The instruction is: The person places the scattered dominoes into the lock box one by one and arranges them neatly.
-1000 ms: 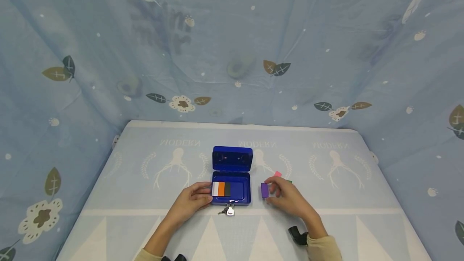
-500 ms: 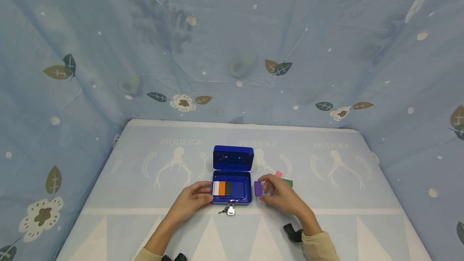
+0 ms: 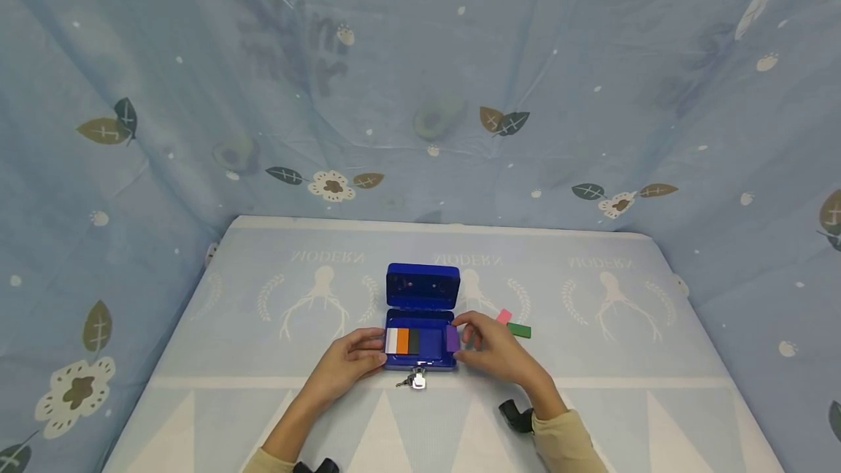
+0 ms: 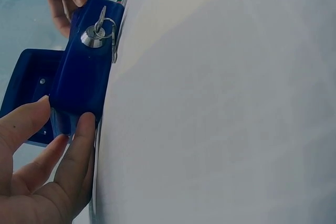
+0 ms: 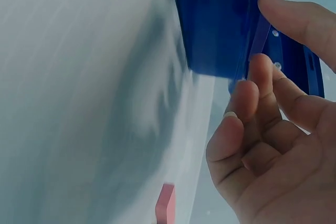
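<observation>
A blue metal cash box (image 3: pixel 428 365) stands on the table with its lid (image 3: pixel 423 285) raised. A white block (image 3: pixel 391 341), an orange block (image 3: pixel 402 341) and a dark grey-green block (image 3: pixel 413 342) lie side by side at the left inside it. My left hand (image 3: pixel 344 363) grips the box's left end between thumb and fingers. Between thumb and fingertips, my right hand (image 3: pixel 496 349) pinches a purple block (image 3: pixel 452 339) upright over the box's right rim. In the right wrist view, much of the purple block (image 5: pixel 261 34) is hidden behind the fingers.
A small key (image 3: pixel 401 384) on a ring hangs at the lock on the box's front. Right of the box, a pink block (image 3: pixel 504 316) and a green block (image 3: pixel 519 331) lie on the table, just beyond my right hand. Patterned blue cloth (image 3: pixel 420 93) walls surround the table.
My right hand has moved left, carrying the purple block from beside the box to over its right rim. The green block is now uncovered. My left hand stays at the box.
</observation>
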Motion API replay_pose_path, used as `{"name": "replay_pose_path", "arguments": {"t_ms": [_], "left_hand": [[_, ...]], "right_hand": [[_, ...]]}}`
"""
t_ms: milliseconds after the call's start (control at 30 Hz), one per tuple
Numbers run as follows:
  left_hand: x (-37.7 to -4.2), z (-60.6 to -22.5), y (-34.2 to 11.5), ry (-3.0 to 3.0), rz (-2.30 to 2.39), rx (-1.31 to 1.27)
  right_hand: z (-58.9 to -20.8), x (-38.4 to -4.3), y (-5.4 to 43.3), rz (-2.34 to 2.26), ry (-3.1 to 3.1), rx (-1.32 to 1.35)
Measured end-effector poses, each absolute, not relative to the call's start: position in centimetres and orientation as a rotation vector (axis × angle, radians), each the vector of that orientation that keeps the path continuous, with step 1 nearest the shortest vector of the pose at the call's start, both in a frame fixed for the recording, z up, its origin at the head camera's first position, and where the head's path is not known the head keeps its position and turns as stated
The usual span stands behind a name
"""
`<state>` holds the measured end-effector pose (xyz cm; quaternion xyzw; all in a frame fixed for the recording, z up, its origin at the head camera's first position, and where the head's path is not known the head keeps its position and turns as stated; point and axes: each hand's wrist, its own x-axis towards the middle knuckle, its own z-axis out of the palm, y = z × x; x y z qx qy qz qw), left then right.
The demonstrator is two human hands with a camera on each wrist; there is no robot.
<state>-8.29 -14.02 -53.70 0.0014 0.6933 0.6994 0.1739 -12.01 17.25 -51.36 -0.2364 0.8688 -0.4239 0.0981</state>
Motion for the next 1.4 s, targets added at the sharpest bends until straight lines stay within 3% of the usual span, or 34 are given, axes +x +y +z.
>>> {"name": "replay_pose_path", "arguments": {"t_ms": [1400], "left_hand": [[-8.3, -53.7, -14.0, 2.111, 1.896, 0.019]], "right_hand": [[-51.9, -11.8, 10.8, -0.719, 2.968, -0.589]]}}
